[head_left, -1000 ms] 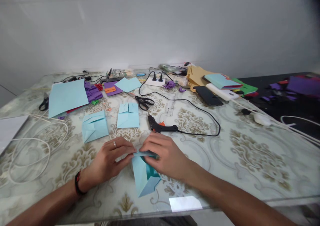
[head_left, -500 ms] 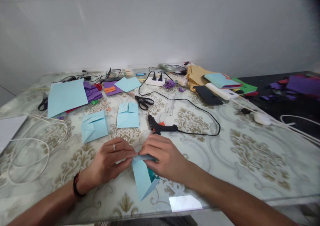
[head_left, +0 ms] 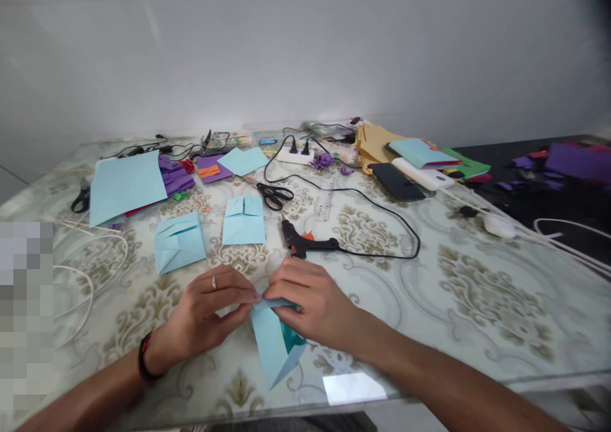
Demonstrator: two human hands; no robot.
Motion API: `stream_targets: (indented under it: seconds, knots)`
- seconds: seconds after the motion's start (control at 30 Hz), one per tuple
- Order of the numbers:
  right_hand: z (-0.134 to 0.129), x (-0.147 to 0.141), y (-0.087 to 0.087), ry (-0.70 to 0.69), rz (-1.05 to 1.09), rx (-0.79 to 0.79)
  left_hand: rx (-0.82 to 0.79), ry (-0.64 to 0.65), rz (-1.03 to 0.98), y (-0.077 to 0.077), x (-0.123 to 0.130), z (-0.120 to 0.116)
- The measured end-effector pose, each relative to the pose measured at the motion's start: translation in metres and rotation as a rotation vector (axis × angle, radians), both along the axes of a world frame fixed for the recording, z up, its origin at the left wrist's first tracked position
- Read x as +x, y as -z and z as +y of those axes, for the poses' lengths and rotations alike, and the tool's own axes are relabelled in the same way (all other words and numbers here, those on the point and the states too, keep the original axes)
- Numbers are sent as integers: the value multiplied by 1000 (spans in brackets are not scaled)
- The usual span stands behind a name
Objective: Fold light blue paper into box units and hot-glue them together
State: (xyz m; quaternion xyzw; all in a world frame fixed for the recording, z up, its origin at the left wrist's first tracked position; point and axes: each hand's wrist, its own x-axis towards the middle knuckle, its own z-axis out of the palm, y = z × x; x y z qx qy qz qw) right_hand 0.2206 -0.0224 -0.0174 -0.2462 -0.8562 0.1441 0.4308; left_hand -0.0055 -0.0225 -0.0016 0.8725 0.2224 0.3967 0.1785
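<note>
A light-blue sheet of paper (head_left: 268, 340), partly folded, is held between my two hands above the near part of the table. My left hand (head_left: 214, 308), with a ring and a dark wristband, pinches its upper left edge. On the upper right, the fingers of my right hand (head_left: 310, 305) are closed over the fold and cover part of it. Two folded light-blue paper pieces, one on the left (head_left: 180, 242) and one nearer the middle (head_left: 243, 221), lie beyond my left hand. A black glue gun (head_left: 310, 241) rests just beyond my right hand.
Black-handled scissors (head_left: 274, 195), a clear ruler (head_left: 326, 203) and a white power strip (head_left: 296, 157) lie farther back. Light-blue sheets (head_left: 126, 187) cover purple strips at left. A phone (head_left: 397, 182) and a yellow paper stack (head_left: 375, 146) are at right. The glue gun's cord (head_left: 382, 209) loops across the table.
Both hands keep their grip on the paper in nearly the same place. The paper's lower corner has dipped slightly. A blurred block now covers the left edge of the view.
</note>
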Motion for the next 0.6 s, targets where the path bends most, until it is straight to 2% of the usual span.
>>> stream_targets:
  seconds: [0.37, 0.6]
  knots:
    - [0, -1, 1, -15, 12, -3, -62, -51, 38, 2, -2, -3]
    - [0, -1, 1, -22, 14, 9, -75, 13, 31, -1, 0, -3]
